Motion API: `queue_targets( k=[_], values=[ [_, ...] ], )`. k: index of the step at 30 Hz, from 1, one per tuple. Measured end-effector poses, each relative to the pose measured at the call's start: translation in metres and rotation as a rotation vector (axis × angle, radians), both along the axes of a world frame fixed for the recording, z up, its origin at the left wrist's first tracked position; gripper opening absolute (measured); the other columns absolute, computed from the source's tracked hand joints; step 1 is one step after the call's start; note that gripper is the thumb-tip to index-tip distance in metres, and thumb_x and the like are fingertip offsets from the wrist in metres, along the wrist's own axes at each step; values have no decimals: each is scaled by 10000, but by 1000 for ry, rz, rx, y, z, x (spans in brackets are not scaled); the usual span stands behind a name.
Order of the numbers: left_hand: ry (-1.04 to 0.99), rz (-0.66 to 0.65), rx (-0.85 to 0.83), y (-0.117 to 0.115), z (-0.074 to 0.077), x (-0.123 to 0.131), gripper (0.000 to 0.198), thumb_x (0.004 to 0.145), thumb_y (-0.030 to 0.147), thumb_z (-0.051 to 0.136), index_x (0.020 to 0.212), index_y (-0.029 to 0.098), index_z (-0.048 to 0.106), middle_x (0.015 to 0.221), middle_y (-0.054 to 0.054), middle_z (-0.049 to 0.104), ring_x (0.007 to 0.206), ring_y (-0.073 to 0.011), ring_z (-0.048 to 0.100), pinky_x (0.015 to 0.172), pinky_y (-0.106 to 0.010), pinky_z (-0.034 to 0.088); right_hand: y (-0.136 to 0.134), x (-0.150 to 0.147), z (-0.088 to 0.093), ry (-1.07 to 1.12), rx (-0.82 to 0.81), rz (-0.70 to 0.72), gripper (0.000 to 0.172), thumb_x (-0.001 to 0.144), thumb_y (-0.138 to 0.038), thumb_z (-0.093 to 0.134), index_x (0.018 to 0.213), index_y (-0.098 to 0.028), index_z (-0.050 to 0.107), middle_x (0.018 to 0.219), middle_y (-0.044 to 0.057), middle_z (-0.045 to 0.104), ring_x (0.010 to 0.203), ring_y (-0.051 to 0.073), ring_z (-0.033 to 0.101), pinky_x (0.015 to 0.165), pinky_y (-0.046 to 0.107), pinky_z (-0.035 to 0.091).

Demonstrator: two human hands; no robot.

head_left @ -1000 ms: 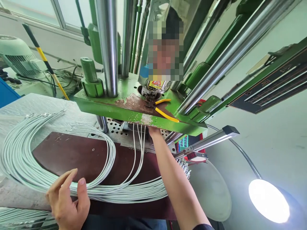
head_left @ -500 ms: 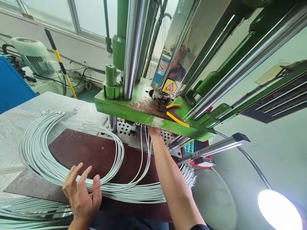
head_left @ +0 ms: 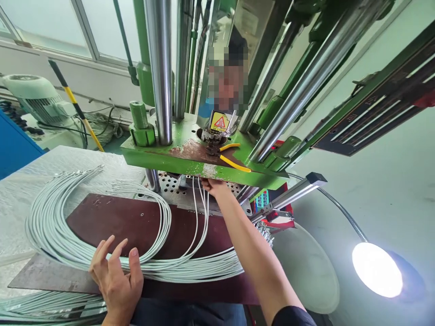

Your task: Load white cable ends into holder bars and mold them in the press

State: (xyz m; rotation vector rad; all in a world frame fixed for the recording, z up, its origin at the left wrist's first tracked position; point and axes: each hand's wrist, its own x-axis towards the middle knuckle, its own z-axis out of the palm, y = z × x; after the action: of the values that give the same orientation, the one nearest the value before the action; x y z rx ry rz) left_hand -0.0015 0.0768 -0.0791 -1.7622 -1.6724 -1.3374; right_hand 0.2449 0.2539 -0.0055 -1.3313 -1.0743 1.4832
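My left hand (head_left: pixel 117 283) is open, its fingers spread and raised at the near edge of a large bundle of white cables (head_left: pixel 190 272). Whether its fingertips touch the cables I cannot tell. Under the front edge of the green press plate (head_left: pixel 159 164), my right hand (head_left: pixel 213 186) is closed with curled fingers. It sits right beside a few white cables (head_left: pixel 195 213) that run up into the press. What its fingers hold, if anything, is hidden. Below the plate lies a perforated metal bed (head_left: pixel 170 183). Yellow-handled pliers (head_left: pixel 234 163) rest on top of the plate.
A brown board (head_left: pixel 115 217) lies under the cables on a plastic-covered table (head_left: pixel 61 158). Steel columns (head_left: pixel 159 77) rise from the press. To the right are a metal rail arm (head_left: pixel 295 192) and a lit lamp (head_left: pixel 377 270). More cables (head_left: pixel 44 305) lie at lower left.
My right hand has come out a little from beneath the green plate, so its curled fingers now show. The view has shifted slightly. My left hand stays at the cable bundle.
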Motion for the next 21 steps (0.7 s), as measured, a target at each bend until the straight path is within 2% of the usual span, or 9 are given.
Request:
queue_targets(
  k=[3,6,8,10,13,15,16,18,21],
  values=[
    [-14,0,15,0,1,0,290,902,233,563,1080,14,633,1192,-329,613,1244,-396,533,1027,-517,394,-54,10,5,-80,-45,46,313,926,-337,563,700,-121,587,495,-63,470,341,28,304,331,168,222],
    [-39,2,17,1,3,0,301,911,249,550,1084,18,636,1191,-322,618,1238,-392,542,1026,-516,397,-131,34,4,-202,23,27,281,861,-340,604,660,-144,598,461,-49,478,360,53,370,366,186,244],
    [-54,0,16,1,4,0,313,917,270,541,1079,23,643,1184,-315,626,1228,-389,552,1025,-517,399,-183,56,-5,-524,226,-164,231,866,-358,574,818,-151,662,617,2,625,503,100,523,474,200,383],
    [-58,-4,14,0,6,1,321,918,283,539,1069,22,650,1173,-315,635,1222,-391,558,1020,-519,404,-229,85,-22,-818,348,-435,295,863,-393,561,983,-155,686,809,53,712,664,154,627,607,231,478],
    [-59,-9,15,-1,10,4,324,917,281,539,1056,12,653,1157,-327,645,1212,-399,567,1002,-524,418,-274,141,-61,-1130,438,-699,337,870,-420,529,968,-142,692,898,104,730,765,201,664,726,270,502],
    [-58,-8,17,-2,12,7,328,916,283,534,1055,10,652,1136,-327,658,1178,-399,591,980,-525,431,-288,188,-87,-1263,335,-847,390,865,-429,504,1013,-124,697,940,138,729,801,239,672,769,316,499],
    [-54,-4,19,-3,12,7,329,917,289,530,1050,15,654,1121,-320,668,1149,-394,609,966,-524,440,-293,212,-98,-1298,210,-899,426,854,-434,486,1038,-113,696,949,154,727,831,268,675,780,344,498],
    [-62,20,26,-6,9,5,330,909,318,528,1023,39,664,1073,-288,696,1071,-375,645,933,-518,458,-298,255,-116,-1276,-186,-832,502,826,-447,435,1112,-119,684,989,177,722,858,332,673,745,408,502],
    [-247,36,-31,-21,-3,-10,321,851,413,575,866,109,677,888,-197,727,868,-318,676,836,-468,508,-305,285,-133,-1229,-319,-771,529,776,-454,420,1033,-94,712,919,233,718,819,395,674,715,484,506]
  ],
)
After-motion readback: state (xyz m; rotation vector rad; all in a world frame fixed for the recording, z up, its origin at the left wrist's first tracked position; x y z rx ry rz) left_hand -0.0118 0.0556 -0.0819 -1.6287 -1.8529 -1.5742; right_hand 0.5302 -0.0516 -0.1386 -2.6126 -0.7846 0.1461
